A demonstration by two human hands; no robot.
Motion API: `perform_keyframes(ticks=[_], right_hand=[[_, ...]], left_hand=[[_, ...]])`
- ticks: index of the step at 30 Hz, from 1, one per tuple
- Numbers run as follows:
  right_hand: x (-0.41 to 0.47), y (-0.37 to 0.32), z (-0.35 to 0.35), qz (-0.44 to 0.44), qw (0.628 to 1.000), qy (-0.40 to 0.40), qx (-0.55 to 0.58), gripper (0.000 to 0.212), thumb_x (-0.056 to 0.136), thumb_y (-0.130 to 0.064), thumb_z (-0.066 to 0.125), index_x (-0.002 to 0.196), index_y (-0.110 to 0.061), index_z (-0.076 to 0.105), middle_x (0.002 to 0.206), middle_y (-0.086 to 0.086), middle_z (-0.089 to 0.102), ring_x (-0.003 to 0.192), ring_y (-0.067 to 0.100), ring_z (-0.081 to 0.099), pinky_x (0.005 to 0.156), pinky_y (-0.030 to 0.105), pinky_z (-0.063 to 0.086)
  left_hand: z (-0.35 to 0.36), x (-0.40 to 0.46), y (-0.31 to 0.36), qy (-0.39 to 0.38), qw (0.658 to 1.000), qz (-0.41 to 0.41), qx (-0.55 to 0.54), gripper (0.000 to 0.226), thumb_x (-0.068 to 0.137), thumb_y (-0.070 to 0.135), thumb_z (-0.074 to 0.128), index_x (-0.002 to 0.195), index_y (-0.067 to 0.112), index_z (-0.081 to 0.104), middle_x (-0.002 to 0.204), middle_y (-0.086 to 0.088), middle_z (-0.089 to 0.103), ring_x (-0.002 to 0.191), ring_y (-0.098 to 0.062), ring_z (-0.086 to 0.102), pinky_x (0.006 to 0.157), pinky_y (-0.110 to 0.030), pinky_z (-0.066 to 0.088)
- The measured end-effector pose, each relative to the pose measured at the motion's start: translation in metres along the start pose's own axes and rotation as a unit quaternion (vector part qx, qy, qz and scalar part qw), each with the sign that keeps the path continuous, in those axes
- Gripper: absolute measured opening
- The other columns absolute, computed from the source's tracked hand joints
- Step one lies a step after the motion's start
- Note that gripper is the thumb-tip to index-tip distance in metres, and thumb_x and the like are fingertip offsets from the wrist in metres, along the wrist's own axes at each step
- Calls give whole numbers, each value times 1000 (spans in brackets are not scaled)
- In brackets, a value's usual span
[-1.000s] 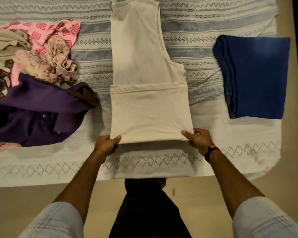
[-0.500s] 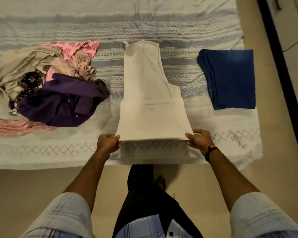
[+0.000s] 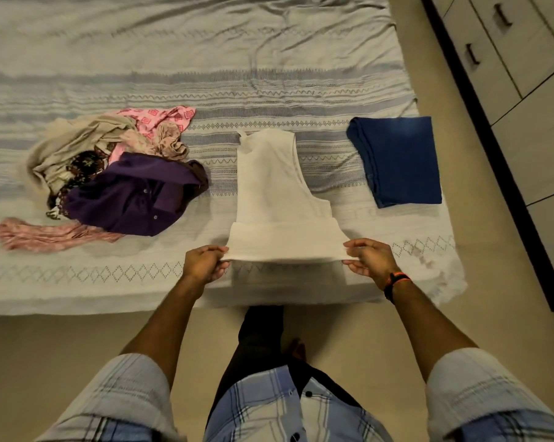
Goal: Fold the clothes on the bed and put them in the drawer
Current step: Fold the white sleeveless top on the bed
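Cream sleeveless top (image 3: 271,186), lying lengthwise on the bed (image 3: 269,74) near its front edge, with its lower part doubled back over the body so that a folded band spans the near end. Left hand (image 3: 205,262) pinches the left corner of this fold between thumb and curled fingers; right hand (image 3: 369,258) pinches the right corner in the same manner, a dark wristband with an orange stripe (image 3: 396,280) on its wrist. The fold edge held between the two hands is raised slightly above the patterned bedsheet (image 3: 110,275), while the shoulder end of the top rests flat on the sheet, farther from the person. To the right of the top, apart from it, lies a folded blue garment (image 3: 396,161). To the left, apart from it, sits an unfolded heap: a purple shirt (image 3: 132,196) at the front, pink printed cloth (image 3: 154,118) and beige cloth (image 3: 78,138) behind, and a pink striped piece (image 3: 46,234) trailing toward the front edge. A drawer unit (image 3: 505,52) with dark handles stands on the floor at the upper right, beside the bed. Checked sleeves (image 3: 116,397) appear at the bottom.
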State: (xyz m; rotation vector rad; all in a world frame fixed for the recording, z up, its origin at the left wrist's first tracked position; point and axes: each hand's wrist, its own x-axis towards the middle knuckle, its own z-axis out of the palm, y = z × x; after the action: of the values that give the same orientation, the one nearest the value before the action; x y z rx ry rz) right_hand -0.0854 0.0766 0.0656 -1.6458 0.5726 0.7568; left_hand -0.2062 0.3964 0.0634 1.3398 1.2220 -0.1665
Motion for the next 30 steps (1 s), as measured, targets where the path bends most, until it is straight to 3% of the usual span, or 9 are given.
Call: perform_keyframes(ticks=[7, 12, 17, 21, 24, 27, 30], right_hand=[[30, -38, 16, -4, 999, 23, 46, 18, 91, 4, 57, 91, -9, 70, 94, 10, 72, 76, 21, 72, 63, 25, 55], [75, -75, 36, 9, 996, 41, 75, 15, 92, 4, 57, 97, -5, 69, 89, 11, 71, 76, 21, 72, 65, 23, 59], [133, -105, 60, 37, 993, 75, 81, 11, 90, 5, 61, 100, 4, 67, 88, 18, 69, 66, 21, 70, 60, 23, 60], [187, -122, 82, 57, 992, 103, 49, 6, 89, 6, 61, 88, 2, 66, 79, 15, 66, 51, 15, 67, 51, 22, 57], [218, -125, 90, 55, 993, 100, 29, 9, 91, 2, 62, 99, 1, 65, 80, 11, 67, 55, 12, 68, 52, 21, 57], [238, -117, 91, 43, 997, 66, 16, 29, 93, -7, 65, 120, -5, 57, 96, 11, 68, 77, 16, 70, 66, 27, 59], [239, -94, 92, 31, 982, 114, -144, 41, 89, -23, 71, 124, -7, 56, 113, 13, 67, 98, 28, 67, 90, 41, 55]], left_hand=[[11, 30, 36, -6, 998, -1, -62, 16, 95, 1, 54, 92, 7, 69, 66, -9, 71, 54, -8, 66, 51, -18, 54], [25, 75, 67, -8, 993, -34, -111, 11, 95, 5, 56, 95, 4, 67, 84, -17, 73, 61, -11, 70, 50, -18, 54], [47, 130, 98, -13, 988, -77, -135, 14, 97, 5, 53, 88, 5, 64, 61, -6, 71, 51, -8, 68, 46, -17, 53], [67, 184, 115, -17, 987, -108, -115, 17, 98, 6, 51, 86, 5, 63, 55, 0, 69, 47, -5, 65, 48, -15, 53], [79, 214, 119, -21, 987, -116, -106, 20, 98, 6, 52, 83, 5, 64, 55, 1, 68, 47, -4, 64, 50, -15, 52], [86, 230, 119, -10, 992, -100, -80, 13, 95, 6, 59, 103, -3, 65, 76, -8, 71, 61, -11, 68, 54, -20, 55], [86, 238, 98, 9, 997, -65, 39, 59, 87, 13, 73, 138, -3, 45, 116, -19, 65, 92, -27, 66, 74, -36, 57]])
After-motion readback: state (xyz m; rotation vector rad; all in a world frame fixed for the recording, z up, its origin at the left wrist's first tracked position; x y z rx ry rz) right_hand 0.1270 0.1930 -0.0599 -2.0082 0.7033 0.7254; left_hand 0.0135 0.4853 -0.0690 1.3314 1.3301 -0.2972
